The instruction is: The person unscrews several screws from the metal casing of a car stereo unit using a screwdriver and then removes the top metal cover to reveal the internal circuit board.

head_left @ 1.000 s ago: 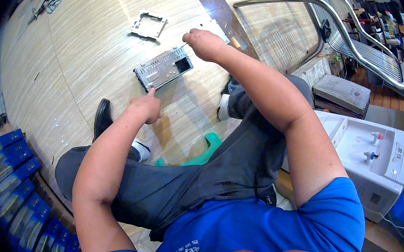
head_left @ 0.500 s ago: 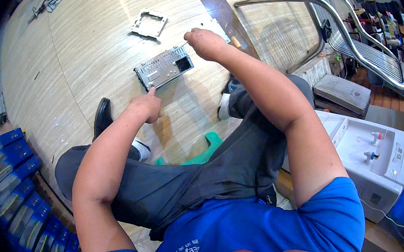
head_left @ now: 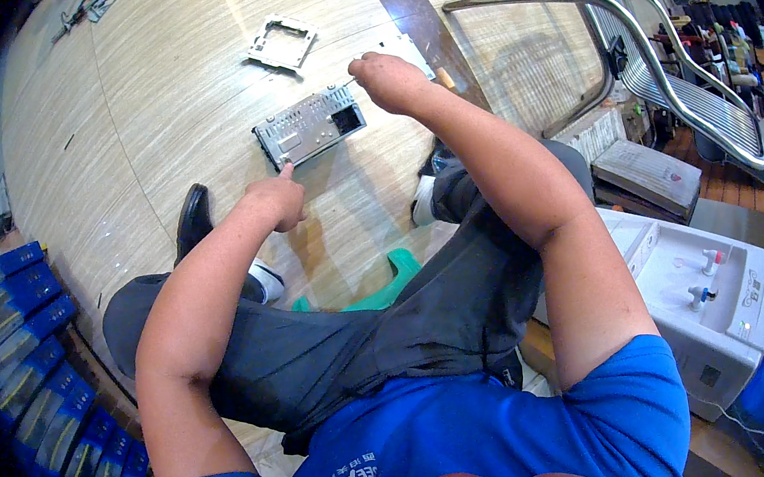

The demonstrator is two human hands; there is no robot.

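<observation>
A flat metal box like a car stereo chassis (head_left: pixel 301 127), with slots and a dark square opening at its right, lies on the floor before me. My left hand (head_left: pixel 279 200) presses its outstretched index finger on the box's near left corner; the other fingers curl, holding nothing. At the far right edge, my right hand (head_left: pixel 388 80) is closed around a thin-shafted tool (head_left: pixel 350 82), whose tip reaches the box. Its handle is hidden in the fist. Beyond the box lies a pale square frame (head_left: pixel 283 45). A white plate (head_left: pixel 409 54) lies partly behind my right hand.
Between my legs is a green plastic piece (head_left: pixel 383 285). A metal-framed chair (head_left: pixel 665 74) and a carton (head_left: pixel 648 175) stand to the right, above a white water dispenser (head_left: pixel 700 296). Blue packages (head_left: pixel 39 372) line the left. Tools (head_left: pixel 87 10) lie at the far left.
</observation>
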